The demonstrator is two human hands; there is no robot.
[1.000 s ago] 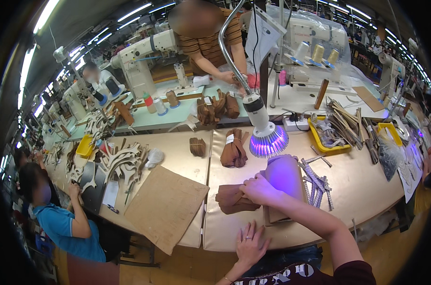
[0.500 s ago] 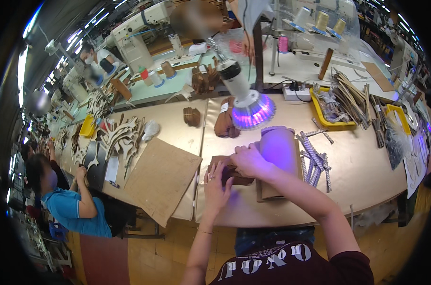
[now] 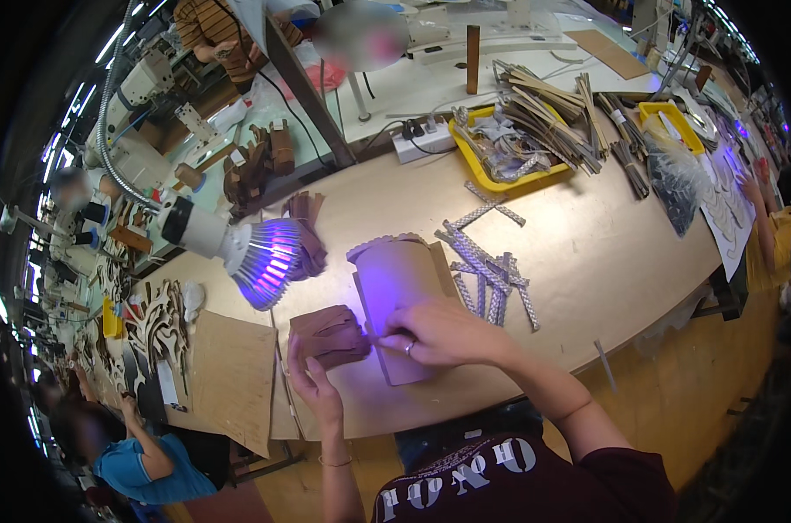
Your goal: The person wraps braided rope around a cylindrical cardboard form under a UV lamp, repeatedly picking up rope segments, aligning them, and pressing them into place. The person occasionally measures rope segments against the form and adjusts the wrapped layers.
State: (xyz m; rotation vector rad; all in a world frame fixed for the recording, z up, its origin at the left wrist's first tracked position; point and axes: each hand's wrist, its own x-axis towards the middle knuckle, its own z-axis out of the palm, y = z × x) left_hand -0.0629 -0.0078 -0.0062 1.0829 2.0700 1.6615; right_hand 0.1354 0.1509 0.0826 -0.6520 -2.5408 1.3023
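A stack of brown strips (image 3: 330, 336), like leather pieces, lies near the middle of the table. My left hand (image 3: 317, 388) rests against its left and near sides, fingers stretched out and thumb apart. Just right of the stack, my right hand (image 3: 443, 336) is closed in a pinch, its fingertips at the stack's edge. Whatever is between those fingertips is too small to make out. Under the right hand lies a curved brown sheet (image 3: 400, 275) on a flat brown board. Purple light from the lamp (image 3: 269, 261) falls on the sheet.
Braided grey strips (image 3: 495, 275) lie right of the sheet. Behind them stands a yellow tray (image 3: 509, 185) with scraps and long strips. Another brown bundle (image 3: 306, 240) sits behind the lamp. At left are a tan board (image 3: 234, 370) and a co-worker in a blue shirt (image 3: 138, 466).
The view has swung to the right and the lamp now appears further left. My right hand has moved off the top of the stack to its right edge; my left hand stays beside it.
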